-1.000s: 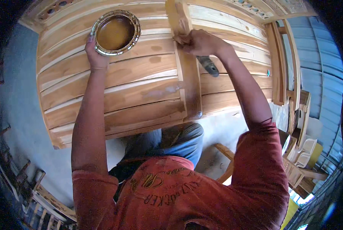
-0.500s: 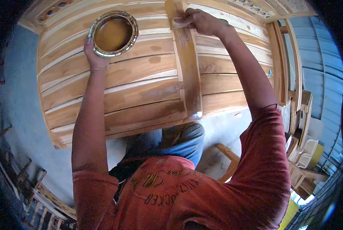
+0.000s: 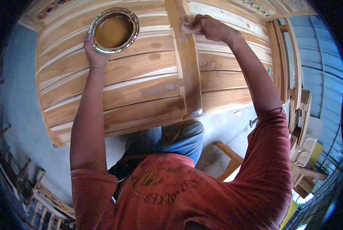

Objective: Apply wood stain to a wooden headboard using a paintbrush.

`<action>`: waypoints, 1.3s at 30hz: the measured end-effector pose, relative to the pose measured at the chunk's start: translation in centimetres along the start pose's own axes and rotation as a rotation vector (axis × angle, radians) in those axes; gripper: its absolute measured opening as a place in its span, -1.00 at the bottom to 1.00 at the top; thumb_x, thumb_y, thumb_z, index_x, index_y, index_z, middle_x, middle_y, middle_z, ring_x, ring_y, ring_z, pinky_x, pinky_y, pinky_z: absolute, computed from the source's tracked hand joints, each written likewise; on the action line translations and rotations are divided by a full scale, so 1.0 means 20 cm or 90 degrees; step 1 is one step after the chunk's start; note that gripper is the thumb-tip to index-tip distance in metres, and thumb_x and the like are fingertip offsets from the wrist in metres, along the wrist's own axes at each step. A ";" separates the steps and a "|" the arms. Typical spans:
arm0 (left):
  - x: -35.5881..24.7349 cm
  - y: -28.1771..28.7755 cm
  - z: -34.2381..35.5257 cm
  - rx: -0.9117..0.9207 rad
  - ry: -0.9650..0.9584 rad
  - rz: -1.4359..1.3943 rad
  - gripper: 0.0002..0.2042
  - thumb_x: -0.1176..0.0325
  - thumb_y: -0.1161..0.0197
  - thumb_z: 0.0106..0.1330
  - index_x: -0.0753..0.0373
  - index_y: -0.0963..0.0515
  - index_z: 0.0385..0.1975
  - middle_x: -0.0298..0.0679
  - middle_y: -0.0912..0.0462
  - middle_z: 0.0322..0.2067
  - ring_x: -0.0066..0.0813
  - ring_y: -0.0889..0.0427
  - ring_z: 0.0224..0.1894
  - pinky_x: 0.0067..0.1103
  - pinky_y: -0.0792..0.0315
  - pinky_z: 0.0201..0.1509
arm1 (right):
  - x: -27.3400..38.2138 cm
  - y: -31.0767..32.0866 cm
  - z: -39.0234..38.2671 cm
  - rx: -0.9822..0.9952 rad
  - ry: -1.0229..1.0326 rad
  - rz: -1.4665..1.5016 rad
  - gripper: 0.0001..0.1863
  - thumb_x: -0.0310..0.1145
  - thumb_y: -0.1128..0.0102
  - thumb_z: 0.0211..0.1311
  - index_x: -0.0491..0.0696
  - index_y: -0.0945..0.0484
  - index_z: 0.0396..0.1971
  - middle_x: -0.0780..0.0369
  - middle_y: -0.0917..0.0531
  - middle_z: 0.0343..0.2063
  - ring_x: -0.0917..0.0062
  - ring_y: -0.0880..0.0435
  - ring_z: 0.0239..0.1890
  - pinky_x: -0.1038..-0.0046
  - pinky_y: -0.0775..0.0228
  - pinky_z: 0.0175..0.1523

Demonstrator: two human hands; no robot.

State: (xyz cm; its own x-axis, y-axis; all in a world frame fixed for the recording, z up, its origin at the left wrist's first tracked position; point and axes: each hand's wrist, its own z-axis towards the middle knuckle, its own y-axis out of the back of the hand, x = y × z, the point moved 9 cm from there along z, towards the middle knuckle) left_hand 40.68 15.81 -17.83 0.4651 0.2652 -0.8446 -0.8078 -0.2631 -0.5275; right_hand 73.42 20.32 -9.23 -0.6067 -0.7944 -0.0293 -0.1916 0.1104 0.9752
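Note:
My left hand (image 3: 94,55) grips the side of a round, shiny-rimmed bowl (image 3: 109,50) and holds it level over the slatted wooden panel (image 3: 140,67). Inside the bowl is a brown liquid (image 3: 112,31). At the far end of the wider wooden crosspiece (image 3: 188,61), my right hand (image 3: 213,29) is closed, with its fingertips low over the wood. Whatever the fingers pinch is hidden by the hand. The crosspiece looks darker and wet in patches, and a few brown smudges mark the slats left of it.
Carved, pierced trim (image 3: 252,5) edges the panel's far side. Upright wooden posts (image 3: 290,57) stand to the right, before blue-grey metal sheeting (image 3: 321,50). A wooden frame piece (image 3: 229,157) lies on the floor by my knee. White chairs (image 3: 306,149) are stacked farther right.
My right hand has slid a little to the right and nearer to me along the crosspiece. The bowl in my left hand has hardly moved.

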 end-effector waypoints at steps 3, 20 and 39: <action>0.00 0.00 0.02 0.016 0.009 -0.009 -0.63 0.17 0.07 0.25 0.22 -0.44 -0.04 -0.22 -0.55 -0.10 -0.41 -0.51 -0.06 -0.46 -0.37 0.03 | -0.10 0.02 0.02 0.111 -0.104 0.017 -0.53 -0.53 -0.05 -0.02 0.12 -0.55 -0.03 0.19 -0.59 -0.31 0.30 -0.56 -0.32 0.32 -0.38 -0.16; 0.00 -0.06 -0.02 -0.017 0.058 -0.090 -0.63 0.15 0.09 0.27 0.25 -0.45 -0.08 -0.22 -0.55 -0.13 -0.44 -0.51 -0.09 -0.49 -0.38 -0.01 | 0.26 -0.02 -0.04 0.003 -0.117 0.224 -0.58 -0.10 -0.10 0.08 -0.15 -0.55 -0.22 0.09 -0.52 -0.60 0.26 -0.43 -0.58 0.28 -0.34 -0.31; -0.01 -0.06 -0.05 -0.022 0.065 -0.095 -0.61 0.15 0.10 0.27 0.26 -0.43 -0.04 -0.20 -0.54 -0.11 -0.43 -0.50 -0.07 -0.49 -0.37 0.01 | 0.32 0.28 0.04 -0.232 0.166 0.053 -0.56 -0.65 -0.05 0.02 0.09 -0.59 -0.10 0.22 -0.60 -0.28 0.29 -0.55 -0.27 0.30 -0.38 -0.08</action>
State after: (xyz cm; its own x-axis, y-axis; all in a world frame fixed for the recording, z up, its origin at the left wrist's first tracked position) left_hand 41.92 15.23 -17.07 0.6144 0.2081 -0.7610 -0.7153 -0.2600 -0.6486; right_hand 67.80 16.40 -4.11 -0.3857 -0.9204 0.0638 0.1627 0.0003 0.9867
